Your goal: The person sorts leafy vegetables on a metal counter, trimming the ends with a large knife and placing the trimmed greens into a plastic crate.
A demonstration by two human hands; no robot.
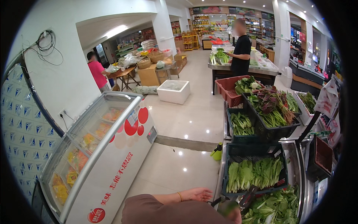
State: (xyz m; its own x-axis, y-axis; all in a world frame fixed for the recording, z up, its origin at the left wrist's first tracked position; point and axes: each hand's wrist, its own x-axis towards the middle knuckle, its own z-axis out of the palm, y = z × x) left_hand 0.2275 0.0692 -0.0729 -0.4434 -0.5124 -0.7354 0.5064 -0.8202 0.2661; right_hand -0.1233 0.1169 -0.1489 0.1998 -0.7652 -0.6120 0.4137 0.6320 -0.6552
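My left hand (199, 193), with a yellow bracelet at the wrist, is at the bottom centre with its fingers apart and nothing in it. My right hand (237, 216) shows only in part at the bottom edge, beside a blurred green thing (228, 208); its grip is unclear. A dark, flat object (248, 196) lies just right of it. In front is a dark green plastic crate (256, 193) with a row of leafy greens (253, 173). Loose leafy greens (275, 207) are heaped below the crate, in a metal-edged stand.
A glass-topped chest freezer (123, 162) stands on the left. A green spray bottle (216, 152) is by the stand, near a floor step (187, 144). Stacked vegetable crates (268, 128) and a white foam box (174, 96) are farther off. Two people (242, 53) stand beyond.
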